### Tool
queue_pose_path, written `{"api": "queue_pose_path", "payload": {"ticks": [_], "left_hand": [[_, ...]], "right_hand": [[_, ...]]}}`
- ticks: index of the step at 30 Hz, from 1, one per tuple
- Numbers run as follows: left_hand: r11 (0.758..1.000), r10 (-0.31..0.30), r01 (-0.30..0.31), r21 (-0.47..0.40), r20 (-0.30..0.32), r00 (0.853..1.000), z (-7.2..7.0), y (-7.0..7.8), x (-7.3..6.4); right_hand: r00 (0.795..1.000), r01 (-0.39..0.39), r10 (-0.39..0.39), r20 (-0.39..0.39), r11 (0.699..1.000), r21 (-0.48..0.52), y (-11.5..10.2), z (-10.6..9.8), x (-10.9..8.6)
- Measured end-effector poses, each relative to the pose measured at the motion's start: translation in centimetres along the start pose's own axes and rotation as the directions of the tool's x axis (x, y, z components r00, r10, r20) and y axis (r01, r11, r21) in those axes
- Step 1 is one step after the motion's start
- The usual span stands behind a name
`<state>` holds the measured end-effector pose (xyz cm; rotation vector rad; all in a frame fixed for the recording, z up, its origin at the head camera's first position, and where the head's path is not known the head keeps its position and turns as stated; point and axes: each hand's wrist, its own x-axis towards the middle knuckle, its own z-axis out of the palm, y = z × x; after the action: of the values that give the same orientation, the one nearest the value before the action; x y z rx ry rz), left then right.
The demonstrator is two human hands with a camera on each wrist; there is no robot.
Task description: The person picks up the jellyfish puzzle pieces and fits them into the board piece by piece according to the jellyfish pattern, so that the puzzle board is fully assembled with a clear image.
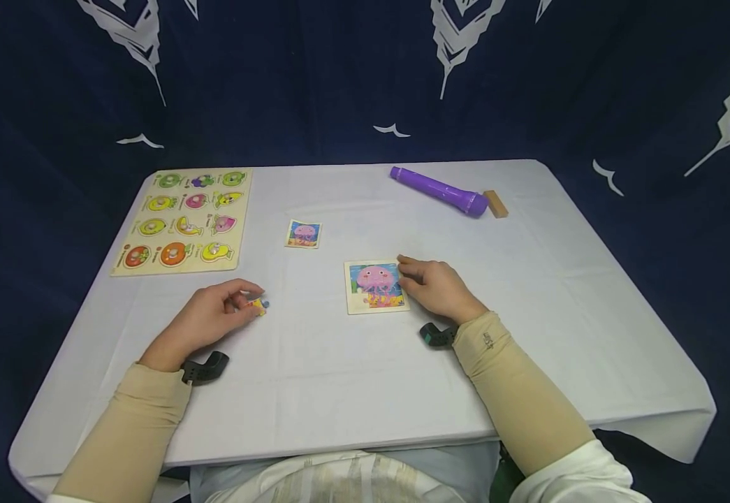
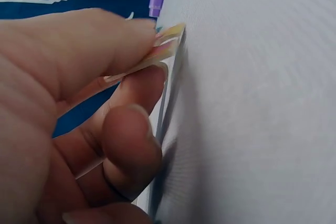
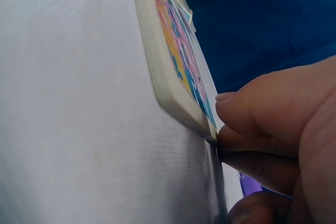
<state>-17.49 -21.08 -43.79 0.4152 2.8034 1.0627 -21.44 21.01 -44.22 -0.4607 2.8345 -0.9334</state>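
Note:
My left hand (image 1: 216,313) pinches a small jigsaw piece (image 1: 259,305) with yellow and blue on it, between thumb and fingers, left of the puzzle. In the left wrist view the piece (image 2: 170,43) sticks out beyond the thumb, close to the white cloth. A square jellyfish jigsaw puzzle (image 1: 376,279) in a cream frame lies flat, with a bare cream patch at its lower left. My right hand (image 1: 436,286) holds this puzzle's right edge. In the right wrist view the thumb (image 3: 247,109) lies by the frame's corner, the other fingers against its side.
A small jellyfish picture card (image 1: 304,234) lies behind the puzzle, to its left. At the back left is a fruit puzzle board (image 1: 182,222). A purple microphone-shaped tube (image 1: 436,190) and a brown strip (image 1: 496,204) lie at the back right of the white tablecloth (image 1: 314,391).

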Motion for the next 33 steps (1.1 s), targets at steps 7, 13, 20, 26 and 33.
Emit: {"api": "queue_pose_path", "payload": {"ticks": [7, 13, 20, 26, 33], "left_hand": [[0.999, -0.006, 0.006, 0.033, -0.013, 1.000, -0.01, 0.16, -0.09], [1.000, -0.003, 0.004, 0.026, -0.047, 0.999, 0.08, -0.06, -0.08], [0.999, 0.028, -0.023, 0.032, -0.187, 0.982, 0.17, -0.06, -0.02], [0.997, 0.019, -0.001, 0.075, -0.244, 0.970, 0.19, 0.07, 0.07], [0.991, 0.017, 0.011, 0.132, -0.210, 0.978, 0.02, 0.04, 0.01]], "right_hand": [[1.000, 0.001, -0.001, 0.007, 1.000, -0.006, -0.15, -0.10, -0.03], [1.000, -0.007, 0.007, 0.006, 1.000, -0.007, -0.16, -0.07, -0.05], [1.000, -0.005, 0.005, 0.009, 1.000, -0.008, -0.13, -0.08, -0.05], [1.000, -0.002, 0.002, 0.004, 1.000, -0.010, 0.03, -0.09, -0.03], [1.000, 0.005, -0.005, 0.005, 1.000, -0.018, 0.02, -0.05, -0.03]]}}
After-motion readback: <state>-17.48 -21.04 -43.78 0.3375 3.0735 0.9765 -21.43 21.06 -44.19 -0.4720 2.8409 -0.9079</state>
